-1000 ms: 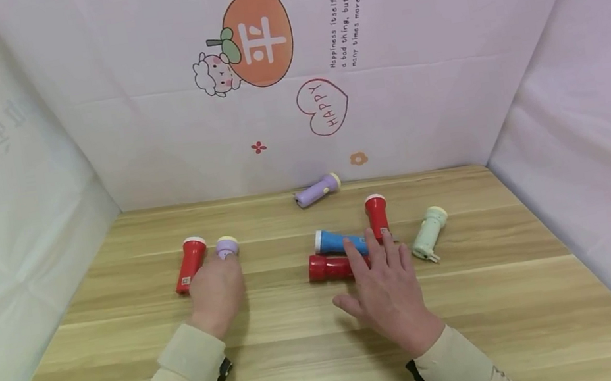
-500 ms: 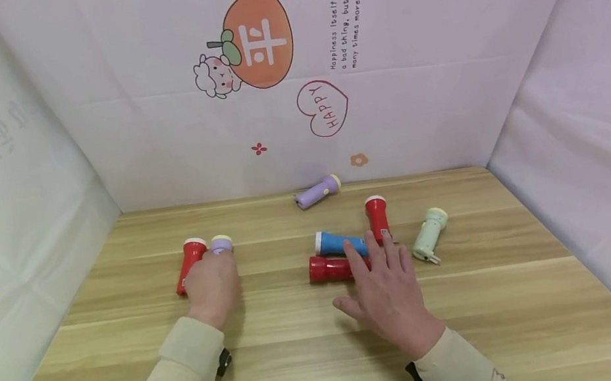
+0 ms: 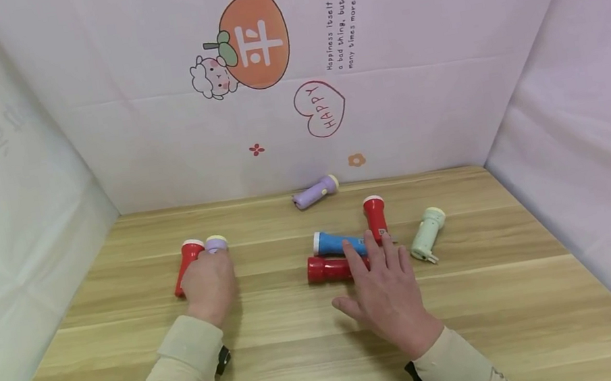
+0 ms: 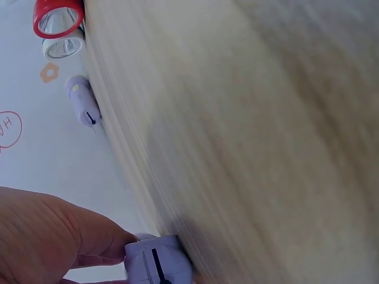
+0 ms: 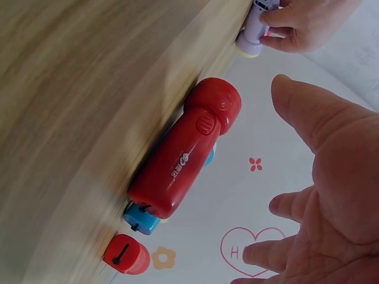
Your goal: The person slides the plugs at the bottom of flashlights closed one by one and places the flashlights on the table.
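At the left of the head view, my left hand (image 3: pixel 211 287) grips a purple flashlight (image 3: pixel 215 243), its head showing past the fingers. In the left wrist view the thumb presses on the side of that purple flashlight (image 4: pixel 157 261). Right beside it lies a red flashlight (image 3: pixel 189 258), partly hidden by the hand. My right hand (image 3: pixel 390 293) is spread with straight fingers over the ends of a dark red flashlight (image 3: pixel 330 269) and a blue flashlight (image 3: pixel 336 243); whether it touches them I cannot tell. Behind its fingertips lies another red flashlight (image 3: pixel 375 216).
A second purple flashlight (image 3: pixel 315 193) lies near the back edge of the wooden table (image 3: pixel 309 363). To the right of my right hand lies a pale green flashlight (image 3: pixel 428 234). Printed white cloth (image 3: pixel 165 139) stands behind the table and along both sides.
My left hand has moved a little to the left with the purple flashlight, up to the red one. My right hand has stayed in place.
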The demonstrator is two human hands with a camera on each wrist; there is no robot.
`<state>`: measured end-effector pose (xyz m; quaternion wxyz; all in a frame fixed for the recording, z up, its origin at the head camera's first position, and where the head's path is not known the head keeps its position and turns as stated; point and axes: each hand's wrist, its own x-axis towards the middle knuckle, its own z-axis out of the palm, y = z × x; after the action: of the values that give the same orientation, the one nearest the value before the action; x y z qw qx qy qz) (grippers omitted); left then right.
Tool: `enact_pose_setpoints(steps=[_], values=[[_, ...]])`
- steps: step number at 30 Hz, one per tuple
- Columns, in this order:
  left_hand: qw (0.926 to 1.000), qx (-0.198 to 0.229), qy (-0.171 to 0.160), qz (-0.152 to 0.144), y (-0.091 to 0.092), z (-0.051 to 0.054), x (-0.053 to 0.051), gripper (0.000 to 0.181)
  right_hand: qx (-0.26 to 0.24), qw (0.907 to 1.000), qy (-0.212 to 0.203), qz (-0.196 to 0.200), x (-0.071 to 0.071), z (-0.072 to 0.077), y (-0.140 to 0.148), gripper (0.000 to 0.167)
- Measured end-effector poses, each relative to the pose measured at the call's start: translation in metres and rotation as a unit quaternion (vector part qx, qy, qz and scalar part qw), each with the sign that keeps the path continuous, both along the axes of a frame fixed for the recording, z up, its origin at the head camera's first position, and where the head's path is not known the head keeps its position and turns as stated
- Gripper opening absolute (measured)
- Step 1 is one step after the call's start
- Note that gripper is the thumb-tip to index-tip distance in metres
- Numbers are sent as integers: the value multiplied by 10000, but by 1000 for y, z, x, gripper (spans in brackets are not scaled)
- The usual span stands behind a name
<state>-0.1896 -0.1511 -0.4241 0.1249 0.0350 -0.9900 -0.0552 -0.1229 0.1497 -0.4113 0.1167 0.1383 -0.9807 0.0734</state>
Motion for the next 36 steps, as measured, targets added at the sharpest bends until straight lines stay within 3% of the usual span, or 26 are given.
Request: enact_pose_setpoints(steps=[13, 19, 36], values=[[9998, -1, -113, 149, -2, 0, 2, 8, 108, 9999, -59, 1, -3, -3, 2, 101], [9998, -83, -183, 38, -4, 1, 1, 11, 160, 9997, -190, -29, -4, -3, 3, 103], [9995, -159, 251, -143, -3, -2, 3, 12, 121, 9999, -93, -23, -3, -4, 6, 102]])
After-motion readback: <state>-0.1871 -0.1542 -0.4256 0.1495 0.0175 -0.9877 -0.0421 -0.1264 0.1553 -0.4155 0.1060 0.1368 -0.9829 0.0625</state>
